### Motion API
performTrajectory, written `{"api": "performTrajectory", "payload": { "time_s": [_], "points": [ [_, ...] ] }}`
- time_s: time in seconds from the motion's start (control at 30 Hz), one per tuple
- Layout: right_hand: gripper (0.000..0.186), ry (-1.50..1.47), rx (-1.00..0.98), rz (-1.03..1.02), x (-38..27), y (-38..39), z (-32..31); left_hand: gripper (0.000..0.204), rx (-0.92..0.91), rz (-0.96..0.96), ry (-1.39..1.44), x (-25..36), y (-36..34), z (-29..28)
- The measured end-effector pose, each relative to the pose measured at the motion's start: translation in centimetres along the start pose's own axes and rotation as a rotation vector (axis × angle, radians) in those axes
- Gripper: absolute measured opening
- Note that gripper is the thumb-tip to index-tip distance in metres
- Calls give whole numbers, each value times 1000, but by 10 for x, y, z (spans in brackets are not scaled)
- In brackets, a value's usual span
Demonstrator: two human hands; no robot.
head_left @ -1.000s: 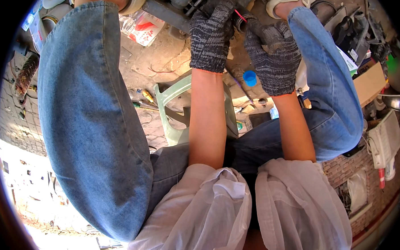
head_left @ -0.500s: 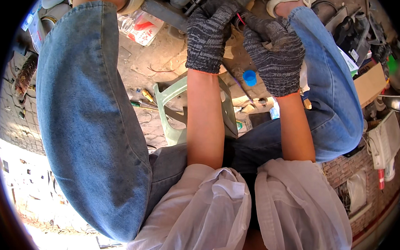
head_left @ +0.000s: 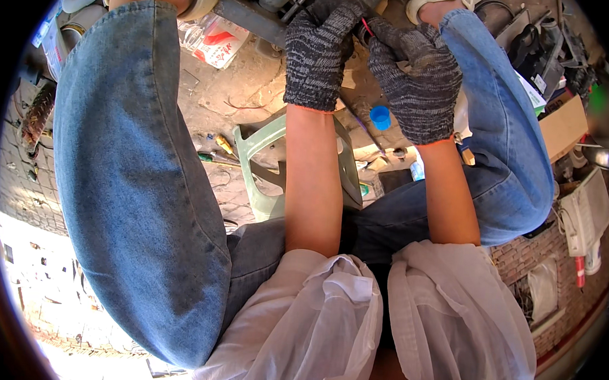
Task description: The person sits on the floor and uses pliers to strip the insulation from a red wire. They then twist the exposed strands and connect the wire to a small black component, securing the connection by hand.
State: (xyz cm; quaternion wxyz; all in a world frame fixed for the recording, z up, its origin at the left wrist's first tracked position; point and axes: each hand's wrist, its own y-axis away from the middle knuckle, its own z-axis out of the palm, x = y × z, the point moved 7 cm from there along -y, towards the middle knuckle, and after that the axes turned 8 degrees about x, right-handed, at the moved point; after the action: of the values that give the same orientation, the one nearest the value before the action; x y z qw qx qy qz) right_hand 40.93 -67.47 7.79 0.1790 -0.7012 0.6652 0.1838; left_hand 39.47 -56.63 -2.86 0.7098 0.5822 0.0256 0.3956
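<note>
Both my hands wear dark grey knitted gloves with orange cuffs and are close together at the top of the view. My right hand point(head_left: 418, 79) is closed, thumb and fingers pinching the lower end of a thin red wire point(head_left: 366, 27). Beside it my left hand point(head_left: 317, 55) is curled closed, its fingertips next to the wire; what lies inside its fingers is hidden. Just beyond the left glove is a dark grey machine part point(head_left: 257, 18) with thin black rods or cables running toward the glove.
A pale green plastic stool point(head_left: 254, 181) stands beneath my forearms. On the ground are a blue cap point(head_left: 380, 118), a yellow-handled tool point(head_left: 224, 144) and a clear bottle with a red-and-white label point(head_left: 219, 43). A cardboard box point(head_left: 564, 129) and dark parts point(head_left: 538, 54) are at the right.
My right hand has shifted very slightly left and up. My left hand and the red wire look almost unmoved.
</note>
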Motion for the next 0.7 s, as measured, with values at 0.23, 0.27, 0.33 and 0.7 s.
{"api": "performTrajectory", "payload": {
  "time_s": [0.23, 0.27, 0.33, 0.7],
  "points": [
    [16, 185, -62, -3, -8, -2, 1, 21, -4, 21, 107, -6, -1, -1],
    [16, 168, -58, 7, -8, -1, 0, 21, -11, 20, 127, -7, -2, -1],
    [17, 156, -36, 1, -8, 0, 0, 21, -24, 15, 167, -9, -2, 0],
    [16, 35, 20, 2, -6, 6, -4, 20, -9, -33, 195, -14, -2, -1]
  ]
}}
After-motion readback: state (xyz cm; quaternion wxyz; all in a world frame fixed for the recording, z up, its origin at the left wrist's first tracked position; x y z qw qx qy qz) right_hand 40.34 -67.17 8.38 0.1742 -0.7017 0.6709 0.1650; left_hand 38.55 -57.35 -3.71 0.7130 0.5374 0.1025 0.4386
